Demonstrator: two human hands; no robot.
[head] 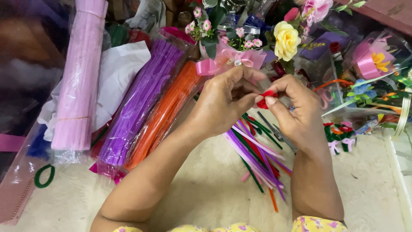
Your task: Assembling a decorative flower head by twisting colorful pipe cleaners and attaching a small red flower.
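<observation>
Head view: both hands meet near the middle of the frame, a little toward 1 o'clock. The left hand [223, 103] and the right hand [296, 114] pinch one small red pipe-cleaner piece [267, 98] between their fingertips, each grip closed on it from its own side. It sits raised above the cream-coloured surface [206, 189], probably so that the fingers can bend it freely.

Directly under the hands, running toward 5 o'clock, lies a loose fan of cut stems [257, 154] in purple, pink, green, red and orange, close enough to pick from. A slim metal tool [274, 131], likely scissors, lies among them, partly hidden by the right hand.

At 9 to 10 o'clock, three wrapped bundles lie side by side: a pale pink bundle [79, 77], a purple bundle [139, 101] and an orange bundle [165, 111], with white paper [118, 71] beneath. A green loop [44, 176] lies at 8 o'clock.

At 12 o'clock, a pink ribbon bow [225, 62] and a yellow artificial rose [286, 41] crowd the space just beyond the fingertips. At 3 o'clock are small finished flowers [341, 133] and wrapped bouquets [377, 60].
</observation>
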